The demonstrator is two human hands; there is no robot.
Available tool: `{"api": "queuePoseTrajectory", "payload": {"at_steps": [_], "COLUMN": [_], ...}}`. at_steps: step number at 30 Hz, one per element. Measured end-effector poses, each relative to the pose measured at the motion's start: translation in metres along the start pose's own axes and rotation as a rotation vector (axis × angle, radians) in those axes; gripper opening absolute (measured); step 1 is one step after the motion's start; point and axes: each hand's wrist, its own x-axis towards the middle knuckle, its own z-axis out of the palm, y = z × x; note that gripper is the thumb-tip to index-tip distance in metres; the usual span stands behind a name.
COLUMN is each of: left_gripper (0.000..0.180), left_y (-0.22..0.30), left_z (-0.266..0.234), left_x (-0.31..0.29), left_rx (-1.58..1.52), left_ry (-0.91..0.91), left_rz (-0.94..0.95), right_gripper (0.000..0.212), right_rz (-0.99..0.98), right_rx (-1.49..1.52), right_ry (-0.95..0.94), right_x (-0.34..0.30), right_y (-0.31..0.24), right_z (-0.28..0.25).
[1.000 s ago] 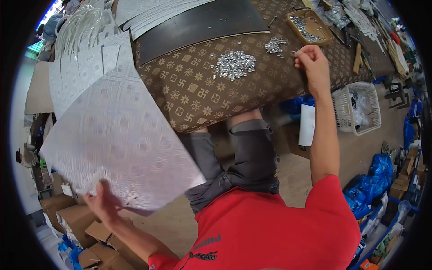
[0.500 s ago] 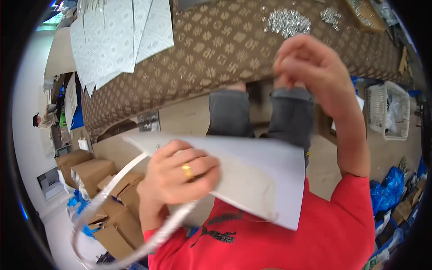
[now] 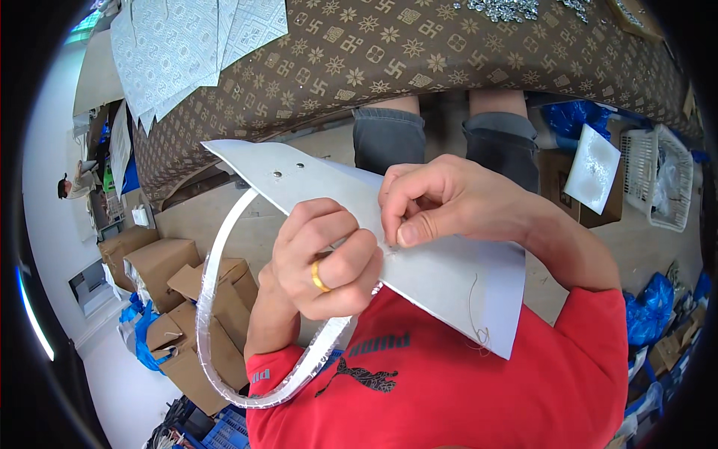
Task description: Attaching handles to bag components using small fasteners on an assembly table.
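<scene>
A stiff grey-white panel (image 3: 441, 280) lies across my lap and chest, with a silvery-white strap (image 3: 208, 314) looping from its left edge. Two small metal studs (image 3: 289, 170) show near its far left corner, and a loose brown thread (image 3: 481, 337) lies near its right end. My left hand (image 3: 327, 258), with a gold ring, is closed around the panel's near edge where the strap meets it. Close beside it, my right hand (image 3: 441, 203) pinches thumb and forefinger together against the panel's surface. Whatever is between those fingertips is too small to make out.
A brown patterned cloth covers the table (image 3: 359, 60) ahead. On it are a heap of small shiny metal pieces (image 3: 505, 7) and silvery patterned sheets (image 3: 172, 56). Cardboard boxes (image 3: 202, 359) stand at left; a white basket (image 3: 658, 176) and blue bags (image 3: 649, 308) are at right.
My right hand has come down from near the metal pieces on the table to the panel. The panel and my left hand have shifted slightly, and the strap's loop has swung right.
</scene>
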Motion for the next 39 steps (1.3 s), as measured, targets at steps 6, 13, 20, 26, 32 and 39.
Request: {"api": "queuePoseTrajectory", "payload": {"at_steps": [6,13,20,26,32,39], "left_gripper": [0.035,0.026,0.029,0.030,0.023,0.023], "left_y": [0.005,0.004,0.002,-0.013,-0.018,-0.029], "left_z": [-0.003,-0.002,0.001,-0.003,-0.001,0.016], "left_x": [0.008,0.025,0.044,0.037,0.032,0.021], "left_rx": [-0.104,-0.151,0.013,0.031,0.014,0.053], "left_ry": [-0.004,0.004,-0.062,-0.092,-0.089,-0.057], "left_rz": [-0.056,-0.032,-0.156,-0.108,-0.103,-0.073], "right_gripper": [0.010,0.015,0.016,0.019,0.019,0.018], "right_rz": [0.018,0.023,-0.189,-0.148,-0.180,-0.304], "right_rx": [0.010,-0.204,-0.456,-1.358,-1.120,-1.027], "right_ry": [-0.036,-0.019,0.389,1.618,1.510,1.611], "right_x": [0.000,0.000,-0.030,-0.148,-0.164,-0.145], "right_y": [-0.001,-0.013,-0.050,-0.070,-0.062,-0.051], "right_z": [-0.003,0.002,-0.027,-0.211,-0.245,-0.220]}}
